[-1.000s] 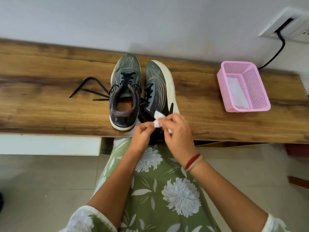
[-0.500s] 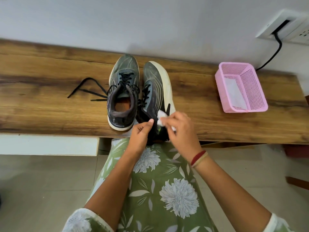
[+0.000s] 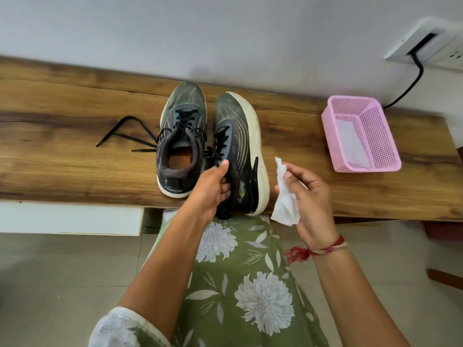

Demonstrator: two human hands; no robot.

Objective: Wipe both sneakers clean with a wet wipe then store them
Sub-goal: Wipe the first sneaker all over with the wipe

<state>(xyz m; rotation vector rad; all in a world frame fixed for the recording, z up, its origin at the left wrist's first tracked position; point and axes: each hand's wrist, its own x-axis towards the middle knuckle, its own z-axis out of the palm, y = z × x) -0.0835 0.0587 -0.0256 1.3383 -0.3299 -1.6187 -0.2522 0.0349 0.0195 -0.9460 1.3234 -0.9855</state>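
Landmark: the dark grey mesh sneaker with the thick white sole (image 3: pixel 240 136) is tipped onto its side so that the sole faces right. Every place below is given from it.
Support: the sneaker is carried by a long brown wood-grain shelf (image 3: pixel 62 146), with its heel at the shelf's near edge.
Left hand: the left hand (image 3: pixel 213 189) is clasped on the sneaker's heel collar, with the thumb laid on the upper and the fingers curled in at the opening.
Right hand: the right hand (image 3: pixel 310 196) is held just right of the sole, apart from it. A crumpled white wet wipe (image 3: pixel 284 199) is pinched between thumb and fingers.
Second sneaker: a matching dark grey sneaker (image 3: pixel 180 136) is stood upright just left of the landmark. Whether the two touch cannot be told.
Lace: a loose black lace (image 3: pixel 110 132) is trailed well to the left.
Basket: a pink perforated plastic basket (image 3: pixel 383 136) is set well to the right, with a white sheet (image 3: pixel 350 144) lying in it.
Step in hand: wiping of the tipped sneaker is judged to be under way. The shoe is steadied and the wipe is ready but not in contact.
Next move: the wipe would need to be brought left onto the white sidewall and drawn along it. The heel would have to be braced against the push. The upright sneaker and the storing appear to be left to do.
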